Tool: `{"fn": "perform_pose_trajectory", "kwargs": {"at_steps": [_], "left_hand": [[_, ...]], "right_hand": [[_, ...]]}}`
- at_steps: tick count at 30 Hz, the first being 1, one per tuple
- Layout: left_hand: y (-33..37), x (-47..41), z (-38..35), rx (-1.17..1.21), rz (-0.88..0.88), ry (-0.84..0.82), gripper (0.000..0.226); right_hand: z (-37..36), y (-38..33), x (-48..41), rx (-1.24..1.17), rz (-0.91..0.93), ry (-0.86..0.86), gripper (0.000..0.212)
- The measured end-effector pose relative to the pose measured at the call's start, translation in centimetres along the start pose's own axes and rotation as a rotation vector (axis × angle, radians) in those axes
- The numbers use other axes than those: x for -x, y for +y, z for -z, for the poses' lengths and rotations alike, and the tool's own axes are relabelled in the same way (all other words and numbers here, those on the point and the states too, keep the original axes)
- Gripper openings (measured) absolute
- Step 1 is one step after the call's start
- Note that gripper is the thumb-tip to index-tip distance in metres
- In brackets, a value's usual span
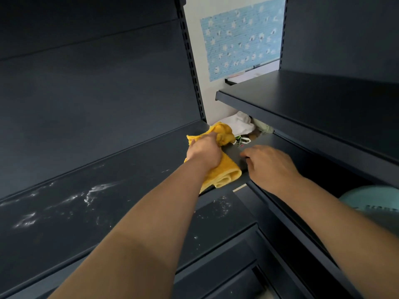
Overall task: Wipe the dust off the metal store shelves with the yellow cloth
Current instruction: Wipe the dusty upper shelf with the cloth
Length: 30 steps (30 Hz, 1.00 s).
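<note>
My left hand (205, 153) grips the bunched yellow cloth (224, 172) and presses it on the dark blue metal shelf (129, 169), at its far right end near the corner. White dust streaks (92, 193) lie on the shelf to the left of my arm. My right hand (269, 167) rests with its fingers curled on the edge of the adjoining right-hand shelf (278, 143), holding nothing. Part of the cloth is hidden under my left hand.
An upper shelf (313, 104) juts out above my right hand. A slotted upright (192, 61) stands at the corner. White and green bundles (239, 124) are stuffed in the gap behind the cloth. A pale teal round object (371, 197) sits lower right. Blue patterned paper (241, 35) hangs on the wall.
</note>
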<state>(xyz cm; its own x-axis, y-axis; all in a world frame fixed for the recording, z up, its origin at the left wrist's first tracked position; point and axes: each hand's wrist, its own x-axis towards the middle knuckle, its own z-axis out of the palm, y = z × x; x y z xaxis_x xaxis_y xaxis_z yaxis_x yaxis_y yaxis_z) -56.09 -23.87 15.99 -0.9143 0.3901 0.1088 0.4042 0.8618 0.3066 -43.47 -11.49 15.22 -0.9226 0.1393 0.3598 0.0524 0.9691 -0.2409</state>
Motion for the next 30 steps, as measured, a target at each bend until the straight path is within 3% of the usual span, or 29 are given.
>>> {"fn": "perform_pose_trajectory", "kwargs": {"at_steps": [15, 30], "left_hand": [[-5.9, -7.1, 0.6, -0.064, 0.204, 0.029, 0.044], [-15.0, 4.4, 4.5, -0.117, 0.523, 0.147, 0.043]], "right_hand": [[-2.7, -3.4, -4.5, -0.035, 0.007, -0.050, 0.034], [-3.5, -9.8, -2.8, -0.103, 0.271, -0.085, 0.037]]}}
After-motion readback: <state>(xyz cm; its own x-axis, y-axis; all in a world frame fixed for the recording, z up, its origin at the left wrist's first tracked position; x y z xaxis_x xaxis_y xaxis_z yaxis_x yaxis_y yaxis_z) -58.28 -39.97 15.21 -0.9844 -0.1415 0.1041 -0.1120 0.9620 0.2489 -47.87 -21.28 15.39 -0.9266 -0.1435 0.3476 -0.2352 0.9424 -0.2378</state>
